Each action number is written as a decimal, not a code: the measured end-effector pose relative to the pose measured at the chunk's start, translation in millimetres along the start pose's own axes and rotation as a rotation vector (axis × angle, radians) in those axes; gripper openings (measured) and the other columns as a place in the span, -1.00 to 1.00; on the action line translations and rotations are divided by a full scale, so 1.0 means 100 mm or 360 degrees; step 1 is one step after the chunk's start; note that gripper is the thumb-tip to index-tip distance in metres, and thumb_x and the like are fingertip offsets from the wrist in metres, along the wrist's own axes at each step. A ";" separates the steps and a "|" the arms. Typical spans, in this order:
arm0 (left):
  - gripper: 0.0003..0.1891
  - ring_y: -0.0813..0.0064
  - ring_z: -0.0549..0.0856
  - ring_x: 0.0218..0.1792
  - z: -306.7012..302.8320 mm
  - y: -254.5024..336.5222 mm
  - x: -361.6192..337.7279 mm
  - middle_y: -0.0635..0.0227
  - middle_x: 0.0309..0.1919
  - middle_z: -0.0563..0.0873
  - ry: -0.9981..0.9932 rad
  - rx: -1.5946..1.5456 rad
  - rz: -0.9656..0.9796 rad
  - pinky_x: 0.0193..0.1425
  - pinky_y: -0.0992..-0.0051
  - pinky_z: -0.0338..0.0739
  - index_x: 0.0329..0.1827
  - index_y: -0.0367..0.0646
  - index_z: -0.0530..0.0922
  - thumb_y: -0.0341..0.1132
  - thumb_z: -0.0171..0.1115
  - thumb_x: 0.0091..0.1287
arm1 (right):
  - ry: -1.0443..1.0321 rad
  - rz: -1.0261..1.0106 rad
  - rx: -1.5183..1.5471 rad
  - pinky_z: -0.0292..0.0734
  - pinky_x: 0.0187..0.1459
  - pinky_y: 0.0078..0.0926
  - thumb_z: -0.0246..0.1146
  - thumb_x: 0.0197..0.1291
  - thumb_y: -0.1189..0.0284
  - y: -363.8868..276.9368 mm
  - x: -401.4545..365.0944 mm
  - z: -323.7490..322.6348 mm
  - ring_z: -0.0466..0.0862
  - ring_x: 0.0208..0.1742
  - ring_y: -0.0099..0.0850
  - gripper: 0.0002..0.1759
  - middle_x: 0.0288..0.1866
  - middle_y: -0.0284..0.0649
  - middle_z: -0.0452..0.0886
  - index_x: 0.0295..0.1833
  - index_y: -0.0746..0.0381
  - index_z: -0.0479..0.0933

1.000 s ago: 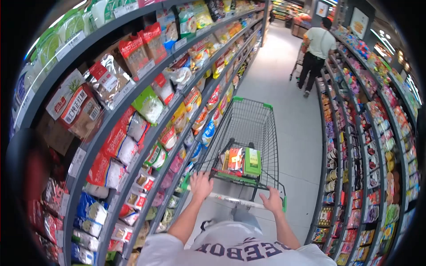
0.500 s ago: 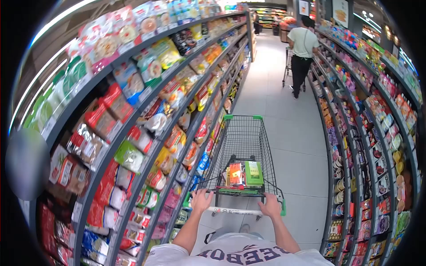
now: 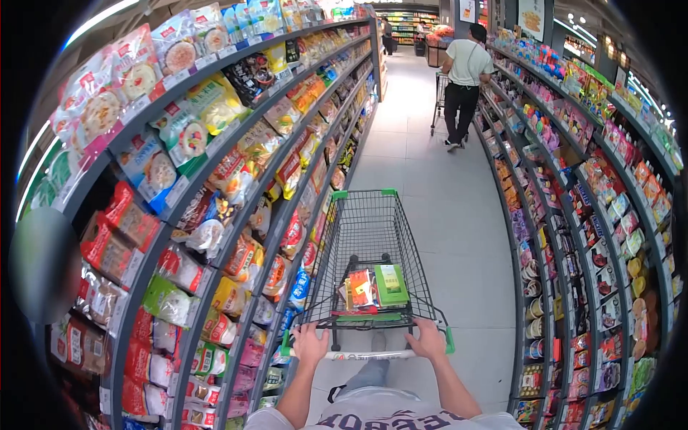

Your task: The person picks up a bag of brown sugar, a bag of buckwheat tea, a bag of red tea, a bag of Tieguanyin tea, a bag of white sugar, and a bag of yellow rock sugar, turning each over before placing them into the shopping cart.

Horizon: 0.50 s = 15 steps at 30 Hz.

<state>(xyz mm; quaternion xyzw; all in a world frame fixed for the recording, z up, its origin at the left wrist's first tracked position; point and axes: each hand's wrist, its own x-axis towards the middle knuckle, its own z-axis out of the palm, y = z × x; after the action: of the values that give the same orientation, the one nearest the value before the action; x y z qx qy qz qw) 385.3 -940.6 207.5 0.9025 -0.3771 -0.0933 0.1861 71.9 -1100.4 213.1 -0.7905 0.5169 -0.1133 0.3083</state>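
Note:
My left hand (image 3: 310,344) is closed round the left end of the white handle (image 3: 369,355) of a shopping cart. At the handle's right end, my right hand (image 3: 428,338) grips the same bar. The wire basket (image 3: 369,222) of the cart, with green corner caps, stretches out in front of me. Near its handle end lie a green box (image 3: 391,285) and, left of it, some red and orange packets (image 3: 360,288).
Shelves of bagged food (image 3: 215,158) line the left side close to the cart. More shelves of packets (image 3: 573,215) curve along the right. Further up the tiled aisle (image 3: 459,229), a person (image 3: 467,79) walks with another cart (image 3: 441,93).
The view has shifted, and the left shelves' goods sit lower and further left in it. The person ahead appears further left, legs in a different stride. Both my hands remain on the handle.

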 end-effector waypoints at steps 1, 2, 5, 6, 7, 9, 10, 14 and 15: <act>-0.48 -0.10 0.39 0.44 0.03 0.03 0.06 0.21 0.26 0.66 0.0028 -0.0020 0.0013 0.39 -0.03 0.48 0.25 -0.07 0.67 0.01 0.34 0.31 | -0.0009 0.0011 -0.0007 0.51 0.36 -0.11 0.43 0.20 0.10 0.01 0.08 -0.02 0.52 0.44 -0.12 -0.34 0.37 -0.09 0.58 0.37 0.16 0.55; -0.48 -0.11 0.39 0.44 0.01 0.09 0.10 0.21 0.25 0.66 0.0022 -0.0014 -0.0004 0.39 -0.04 0.48 0.25 -0.07 0.67 0.01 0.34 0.30 | -0.0017 0.0024 -0.0015 0.51 0.36 -0.12 0.43 0.20 0.10 0.02 0.16 -0.04 0.52 0.45 -0.12 -0.34 0.37 -0.10 0.59 0.36 0.16 0.55; -0.46 -0.10 0.38 0.44 0.07 0.24 0.32 0.22 0.24 0.65 0.0030 -0.0004 -0.0032 0.36 -0.05 0.49 0.25 -0.09 0.66 0.00 0.35 0.28 | -0.0029 -0.0010 0.0004 0.51 0.36 -0.12 0.44 0.20 0.12 0.07 0.40 -0.12 0.51 0.44 -0.11 -0.34 0.37 -0.07 0.58 0.37 0.17 0.55; -0.46 -0.09 0.38 0.44 0.09 0.30 0.40 0.22 0.24 0.65 0.0008 -0.0013 -0.0037 0.36 -0.05 0.49 0.25 -0.09 0.66 0.00 0.35 0.27 | -0.0042 -0.0016 0.0006 0.51 0.36 -0.12 0.45 0.20 0.12 0.07 0.48 -0.16 0.51 0.44 -0.10 -0.34 0.37 -0.07 0.58 0.37 0.17 0.54; -0.46 -0.09 0.37 0.44 0.09 0.33 0.46 0.23 0.24 0.65 -0.0011 -0.0017 -0.0045 0.36 -0.05 0.49 0.25 -0.09 0.65 0.00 0.35 0.27 | -0.0043 -0.0017 0.0008 0.50 0.37 -0.11 0.45 0.20 0.12 0.05 0.55 -0.20 0.52 0.43 -0.08 -0.33 0.36 -0.05 0.59 0.37 0.18 0.54; -0.45 -0.10 0.36 0.45 0.10 0.43 0.63 0.23 0.24 0.64 -0.0042 -0.0027 -0.0073 0.36 -0.04 0.48 0.26 -0.09 0.64 -0.02 0.34 0.25 | -0.0033 -0.0036 0.0008 0.50 0.37 -0.11 0.46 0.19 0.13 0.08 0.74 -0.23 0.52 0.43 -0.07 -0.33 0.36 -0.05 0.59 0.37 0.18 0.54; -0.45 -0.11 0.36 0.45 0.10 0.48 0.72 0.23 0.24 0.64 -0.0034 -0.0029 -0.0051 0.36 -0.04 0.48 0.25 -0.10 0.64 -0.01 0.34 0.25 | -0.0036 -0.0045 0.0012 0.50 0.37 -0.11 0.46 0.18 0.13 0.09 0.84 -0.24 0.53 0.42 -0.06 -0.32 0.35 -0.05 0.59 0.37 0.18 0.54; -0.48 -0.14 0.39 0.42 0.24 0.60 1.08 0.23 0.24 0.64 0.0057 -0.0017 0.0038 0.35 -0.02 0.49 0.23 -0.07 0.64 -0.03 0.34 0.25 | -0.0030 -0.0063 -0.0004 0.50 0.36 -0.11 0.46 0.16 0.15 0.10 1.22 -0.33 0.53 0.41 -0.05 -0.33 0.34 -0.03 0.59 0.35 0.19 0.54; -0.49 -0.13 0.40 0.42 0.32 0.60 1.18 0.24 0.24 0.65 0.0092 -0.0025 0.0058 0.35 -0.02 0.50 0.22 -0.04 0.64 -0.03 0.34 0.24 | 0.0002 -0.0072 0.0023 0.51 0.34 -0.11 0.46 0.16 0.17 0.13 1.31 -0.32 0.54 0.40 -0.04 -0.34 0.32 -0.02 0.60 0.34 0.20 0.54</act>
<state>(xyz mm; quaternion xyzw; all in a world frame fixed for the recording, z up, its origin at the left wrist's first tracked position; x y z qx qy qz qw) 419.3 -1072.5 199.7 0.8963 -0.3871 -0.0667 0.2058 104.1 -1232.4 211.7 -0.7997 0.4982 -0.1245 0.3110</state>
